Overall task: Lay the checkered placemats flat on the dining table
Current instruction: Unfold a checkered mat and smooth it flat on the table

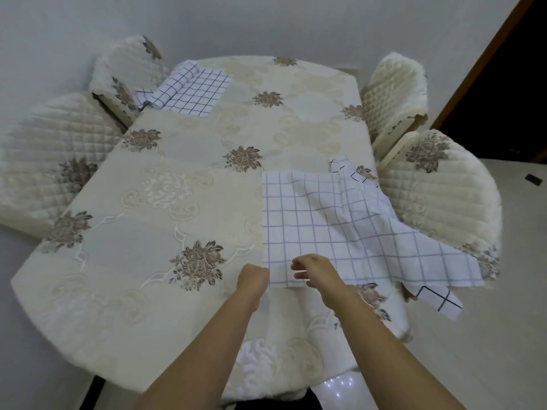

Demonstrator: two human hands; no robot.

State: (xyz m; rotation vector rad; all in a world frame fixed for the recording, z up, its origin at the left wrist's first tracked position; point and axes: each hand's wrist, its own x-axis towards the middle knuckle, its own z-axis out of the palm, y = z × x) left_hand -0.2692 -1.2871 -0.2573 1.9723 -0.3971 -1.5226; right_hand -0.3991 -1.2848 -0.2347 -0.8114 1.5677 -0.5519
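A white placemat with a pale blue grid [310, 226] lies on the near right part of the dining table [177, 187]. Its left half is flat; its right side is rumpled and drapes over the table edge. My left hand [253, 279] is curled into a fist at the mat's near left corner and seems to pinch it. My right hand [313, 270] hovers over the near edge with loosely curled fingers, the thumb at the hem. A dark-lined placemat [441, 300] sticks out from underneath. Another placemat [195, 93] lies at the far left with a bunched one [177, 79] on it.
The table wears a cream tablecloth with brown flower motifs. Quilted chairs stand close around it: two on the left [59, 161], two on the right [438, 190]. A dark doorway [509, 84] is at the far right.
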